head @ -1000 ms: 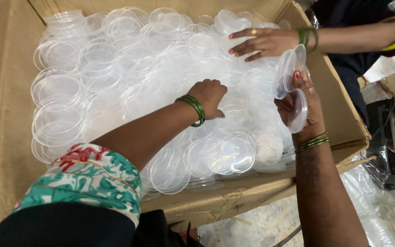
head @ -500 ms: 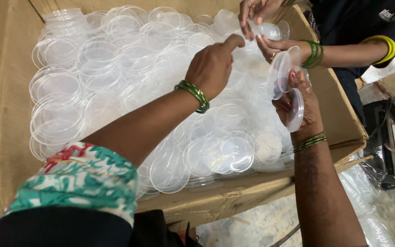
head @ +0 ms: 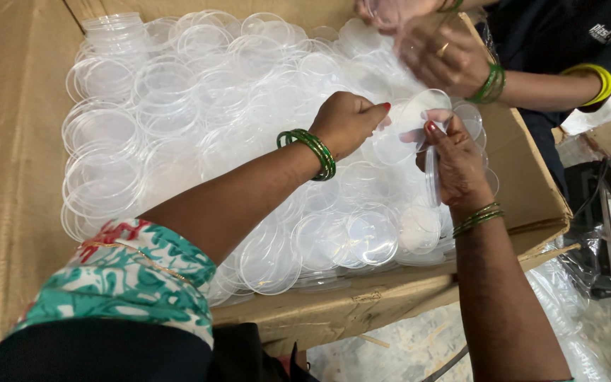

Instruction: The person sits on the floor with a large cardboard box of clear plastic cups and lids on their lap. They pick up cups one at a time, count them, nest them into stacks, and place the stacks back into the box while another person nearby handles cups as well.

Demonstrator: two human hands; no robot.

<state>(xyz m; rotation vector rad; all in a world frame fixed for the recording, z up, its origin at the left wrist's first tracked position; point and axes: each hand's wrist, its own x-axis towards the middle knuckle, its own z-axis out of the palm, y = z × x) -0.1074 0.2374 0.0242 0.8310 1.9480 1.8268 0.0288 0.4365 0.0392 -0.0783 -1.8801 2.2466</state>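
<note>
Cardboard everywhere is what we're looking at: a big box (head: 8, 177) sits under our hands, with a plastic liner showing past its right edge. It's packed with clear round lids (head: 178, 127), loose and overlapping, plus a small stack at the far left corner.

Our left hand (head: 348, 124) hangs over the pile, well right of that stack, fingers curled in with the thumb and forefinger pinched on the edge of one lid (head: 411, 124). That lid is lifted clear of the heap and sits right between our two sets of fingertips. Green bangles (head: 312, 152) ring the left wrist, and a floral sleeve (head: 121, 283) covers the upper arm.

Our right hand (head: 457, 166) faces it from the other side, fingers partly closed around a few more lids held on edge against the palm, with the fingertips just touching the lifted one. Its wrist has bangles too.

Beyond our fingertips, at the box's far corner, a co-worker's hands (head: 447, 60) are cupped around lids of their own; how firmly they're gripping is too blurred for us to tell. They're in dark clothes with a yellow band on one arm.
</note>
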